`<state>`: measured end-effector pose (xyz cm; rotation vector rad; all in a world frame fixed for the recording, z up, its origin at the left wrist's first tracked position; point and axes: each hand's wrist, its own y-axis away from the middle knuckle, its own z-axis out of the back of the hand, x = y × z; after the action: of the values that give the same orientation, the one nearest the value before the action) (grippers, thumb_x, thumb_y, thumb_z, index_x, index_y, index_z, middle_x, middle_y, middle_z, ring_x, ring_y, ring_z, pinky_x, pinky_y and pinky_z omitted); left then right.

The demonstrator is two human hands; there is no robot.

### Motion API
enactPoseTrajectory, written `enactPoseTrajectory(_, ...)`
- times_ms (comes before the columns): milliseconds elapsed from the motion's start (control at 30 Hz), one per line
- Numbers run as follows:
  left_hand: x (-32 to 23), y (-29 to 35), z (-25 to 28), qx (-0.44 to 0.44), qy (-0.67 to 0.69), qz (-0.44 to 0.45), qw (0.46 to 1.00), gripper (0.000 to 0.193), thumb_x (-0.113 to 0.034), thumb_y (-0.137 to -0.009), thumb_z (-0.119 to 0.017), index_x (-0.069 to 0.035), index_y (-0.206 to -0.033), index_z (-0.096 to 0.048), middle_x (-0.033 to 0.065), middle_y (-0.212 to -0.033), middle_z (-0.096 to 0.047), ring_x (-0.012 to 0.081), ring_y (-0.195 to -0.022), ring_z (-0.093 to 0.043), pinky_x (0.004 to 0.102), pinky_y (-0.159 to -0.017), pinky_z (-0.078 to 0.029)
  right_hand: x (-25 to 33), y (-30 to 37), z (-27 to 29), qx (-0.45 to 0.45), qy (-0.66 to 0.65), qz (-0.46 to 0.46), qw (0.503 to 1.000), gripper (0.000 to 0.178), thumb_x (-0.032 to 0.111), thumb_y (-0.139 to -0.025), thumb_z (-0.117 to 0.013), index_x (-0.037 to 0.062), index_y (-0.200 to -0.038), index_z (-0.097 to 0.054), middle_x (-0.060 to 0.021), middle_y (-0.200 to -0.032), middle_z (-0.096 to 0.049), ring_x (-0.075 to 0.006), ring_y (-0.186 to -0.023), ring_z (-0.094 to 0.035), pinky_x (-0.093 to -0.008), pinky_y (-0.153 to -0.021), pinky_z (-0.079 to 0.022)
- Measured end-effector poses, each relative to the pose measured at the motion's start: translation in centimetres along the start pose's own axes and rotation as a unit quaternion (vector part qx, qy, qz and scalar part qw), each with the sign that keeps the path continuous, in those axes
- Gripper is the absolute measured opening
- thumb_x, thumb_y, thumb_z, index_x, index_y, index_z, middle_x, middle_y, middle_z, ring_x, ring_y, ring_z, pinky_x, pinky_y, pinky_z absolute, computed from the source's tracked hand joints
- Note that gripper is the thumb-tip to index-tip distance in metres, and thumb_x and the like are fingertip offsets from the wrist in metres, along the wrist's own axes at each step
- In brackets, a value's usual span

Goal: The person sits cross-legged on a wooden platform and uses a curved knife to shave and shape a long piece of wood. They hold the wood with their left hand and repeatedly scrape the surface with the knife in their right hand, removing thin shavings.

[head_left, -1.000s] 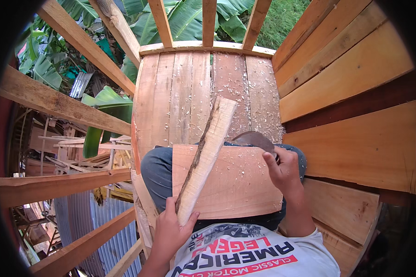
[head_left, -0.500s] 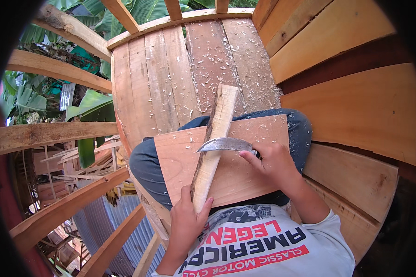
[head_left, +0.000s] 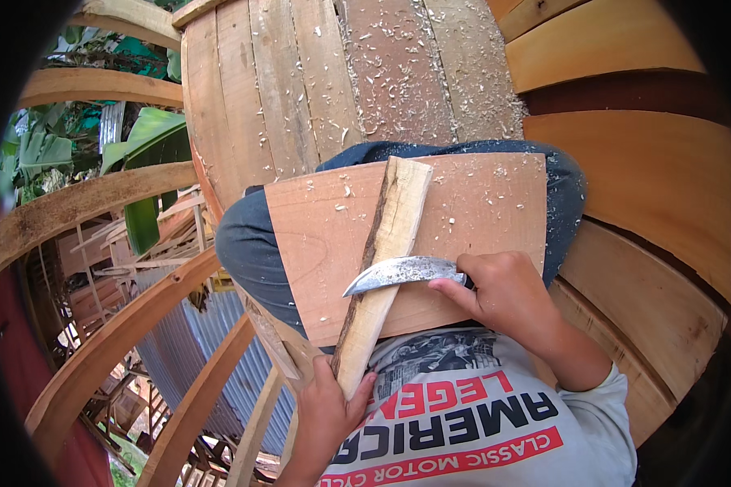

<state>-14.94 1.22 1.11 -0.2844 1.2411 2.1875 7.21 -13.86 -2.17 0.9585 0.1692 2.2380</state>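
My left hand (head_left: 333, 410) is closed round the near end of a long strip of wood (head_left: 400, 209), which has dark bark along its left edge and a pale cut face. The strip slants up and away across a flat reddish board (head_left: 317, 243) lying over my lap. In my right hand (head_left: 503, 296) is a knife (head_left: 402, 273) with a curved, spotted metal blade; my fingers wrap its handle and mostly hide it. The blade lies across the strip at about its middle, its tip pointing left past the bark edge.
Wood shavings (head_left: 483, 97) litter the plank floor (head_left: 280, 89) ahead of my crossed legs. Wide boards (head_left: 625, 162) form a wall close on my right. Wooden rails (head_left: 105, 191) run along the left, with banana leaves (head_left: 150, 138) and corrugated metal sheets (head_left: 195, 357) beyond them.
The view has tilted down and nearer. The strip's far end now sits closer to the board's far edge. Both hands keep their hold, and the blade still crosses the strip.
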Motion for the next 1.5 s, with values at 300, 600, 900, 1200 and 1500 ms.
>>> enactPoseTrajectory(300,1.5,0.7,-1.3,0.029,0.033,0.006,0.999,0.046,-0.033,-0.086,-0.064,0.003,-0.097,-0.039,0.0259,-0.072,-0.06,0.0441,-0.073,-0.063,0.0423,-0.06,-0.049,0.8,0.8,0.1,0.049,0.023,0.027,0.998,0.049,0.046,-0.086,-0.059,0.0017,-0.064,-0.061,-0.0162,-0.053,-0.057,-0.0322,-0.049,-0.06,-0.0389,-0.047,-0.047)
enactPoseTrajectory(600,1.2,0.4,-1.8,0.021,0.036,0.008,0.999,0.051,-0.038,-0.084,-0.066,0.003,-0.102,-0.04,0.0298,-0.075,-0.059,0.0494,-0.073,-0.059,0.0495,-0.06,-0.047,-2.4,-0.4,2.5,-0.078,0.071,-0.112,0.988,0.049,0.046,-0.086,-0.059,0.0011,-0.067,-0.065,-0.0176,-0.056,-0.058,-0.033,-0.052,-0.061,-0.0387,-0.05,-0.048)
enactPoseTrajectory(900,1.6,-0.1,-2.1,0.021,0.039,0.008,0.999,0.05,-0.039,-0.083,-0.065,0.001,-0.1,-0.04,0.0292,-0.075,-0.058,0.0495,-0.074,-0.058,0.0492,-0.06,-0.046,-2.9,0.1,1.7,-0.094,0.045,-0.13,0.986,0.047,0.044,-0.084,-0.062,-0.0001,-0.068,-0.064,-0.0188,-0.056,-0.058,-0.0334,-0.05,-0.06,-0.0377,-0.048,-0.048)
enactPoseTrajectory(1200,1.4,-0.9,-2.6,0.034,0.073,-0.005,0.997,0.048,-0.036,-0.085,-0.064,0.001,-0.1,-0.038,0.0291,-0.074,-0.057,0.0495,-0.072,-0.058,0.0483,-0.058,-0.045,-1.3,1.8,-1.0,-0.015,0.071,0.003,0.997,0.046,0.044,-0.083,-0.064,0.0025,-0.064,-0.059,-0.0158,-0.056,-0.057,-0.029,-0.048,-0.059,-0.0366,-0.047,-0.046)
enactPoseTrajectory(1500,0.9,-0.9,-2.8,0.025,0.094,-0.034,0.995,0.049,-0.033,-0.084,-0.065,0.002,-0.103,-0.038,0.0293,-0.074,-0.058,0.0493,-0.073,-0.059,0.0485,-0.058,-0.045,-1.2,2.3,1.1,-0.043,0.062,-0.053,0.996,0.043,0.042,-0.081,-0.067,0.0027,-0.065,-0.059,-0.0142,-0.056,-0.056,-0.0268,-0.047,-0.058,-0.0353,-0.045,-0.045)
